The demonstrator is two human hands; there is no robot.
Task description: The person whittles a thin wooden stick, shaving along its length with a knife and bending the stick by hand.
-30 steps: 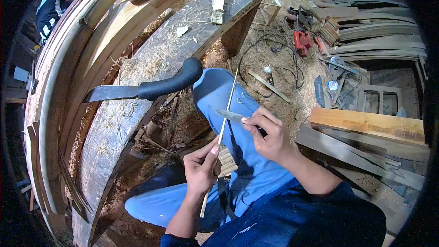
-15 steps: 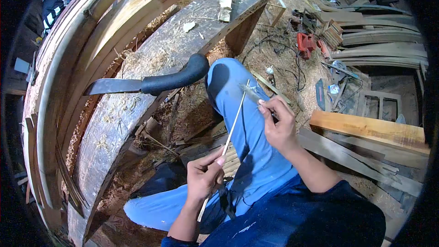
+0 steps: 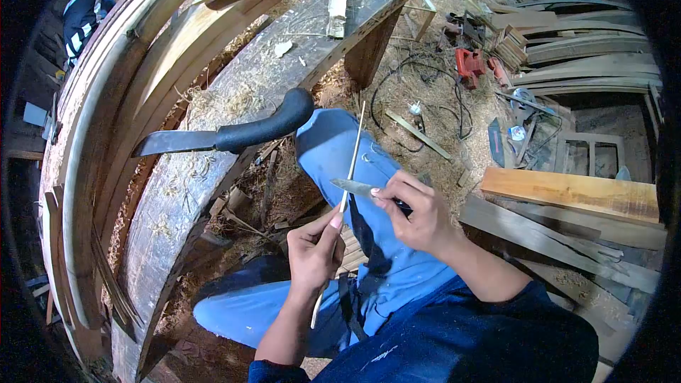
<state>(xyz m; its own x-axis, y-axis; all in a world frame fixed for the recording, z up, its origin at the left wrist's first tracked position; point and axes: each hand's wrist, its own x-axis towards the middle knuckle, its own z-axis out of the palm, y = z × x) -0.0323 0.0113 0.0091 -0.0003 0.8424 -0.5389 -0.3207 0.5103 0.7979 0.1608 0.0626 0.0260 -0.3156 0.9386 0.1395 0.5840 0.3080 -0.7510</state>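
Observation:
My left hand (image 3: 314,252) is closed on a thin pale strip (image 3: 355,149), which rises above my raised knee and also sticks out below the hand. In my right hand (image 3: 415,211) is a small knife, its handle mostly hidden by the fingers. The knife's blade (image 3: 351,186) points left and lies across the strip, just above my left thumb. A larger knife with a curved black handle (image 3: 266,125) rests on the weathered plank (image 3: 159,202) to the left.
Curved boards (image 3: 92,135) line the left side, and a person (image 3: 85,14) is beyond them. Wood shavings cover the plank and ground. A red tool (image 3: 469,65), a cable (image 3: 464,110) and an orange-toned beam (image 3: 567,193) lie at right, below stacked planks (image 3: 596,50).
From its place near the strip's far end half a second ago, the small knife has come back down close to my left hand. The view has shifted slightly.

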